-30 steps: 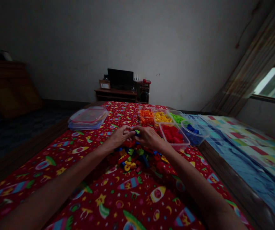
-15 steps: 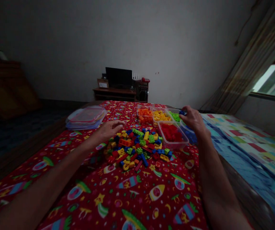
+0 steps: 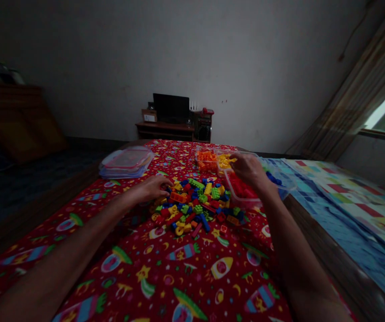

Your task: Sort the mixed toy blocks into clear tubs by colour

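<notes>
My left hand (image 3: 154, 188) is at the left edge of a mixed heap of toy building bricks (image 3: 197, 208), thumb and fingers apart beside the nearest bricks. Red, blue, green, yellow and orange pieces lie loose in it. My right hand (image 3: 250, 170) hovers above the red-brick container (image 3: 244, 202), fingers curled together and pointing left. Its fingertips are beside the yellow bricks (image 3: 225, 161) in their container; whether they pinch a piece is unclear. Farther left stands a container of orange bricks (image 3: 207, 160). Blue bricks (image 3: 273, 178) sit in a clear tub behind my right wrist. My right hand mostly hides the green bricks.
Stacked clear lids (image 3: 127, 162) lie on the left of the red patterned tablecloth (image 3: 185, 277). Along the right runs a dark wooden edge (image 3: 326, 250), with a bed (image 3: 353, 210) beyond. A monitor (image 3: 171, 108) stands on a desk by the wall.
My hands part from above the heap; my right hand carries a blue brick to the blue tub, then comes back left without it showing. My left hand withdraws left, then lowers to the heap's edge.
</notes>
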A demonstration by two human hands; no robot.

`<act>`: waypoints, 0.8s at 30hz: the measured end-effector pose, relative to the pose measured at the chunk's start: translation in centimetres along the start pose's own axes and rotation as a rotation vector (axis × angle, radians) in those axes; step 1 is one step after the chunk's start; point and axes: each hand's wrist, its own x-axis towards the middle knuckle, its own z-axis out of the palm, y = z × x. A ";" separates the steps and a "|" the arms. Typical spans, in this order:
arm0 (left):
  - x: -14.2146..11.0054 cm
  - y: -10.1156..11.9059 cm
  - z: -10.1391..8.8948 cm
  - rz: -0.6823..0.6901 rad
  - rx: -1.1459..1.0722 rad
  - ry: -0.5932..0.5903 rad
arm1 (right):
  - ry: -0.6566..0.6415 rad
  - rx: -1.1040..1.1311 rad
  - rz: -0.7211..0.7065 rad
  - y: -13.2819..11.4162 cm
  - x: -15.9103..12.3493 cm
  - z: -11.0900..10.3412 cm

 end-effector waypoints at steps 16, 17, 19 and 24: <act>-0.7 3.1 -0.4 0.043 0.045 0.061 | -0.400 0.212 -0.481 -8.6 -2.8 6.9; -0.8 3.2 -0.4 0.041 0.036 0.059 | -0.392 0.237 -0.482 -8.5 -2.8 7.0; -0.8 3.3 -0.4 0.036 0.009 0.054 | -0.365 0.303 -0.482 -8.3 -3.1 7.0; -0.3 2.3 -0.1 0.004 -0.199 0.070 | -0.294 0.418 -0.439 -7.7 -3.2 6.5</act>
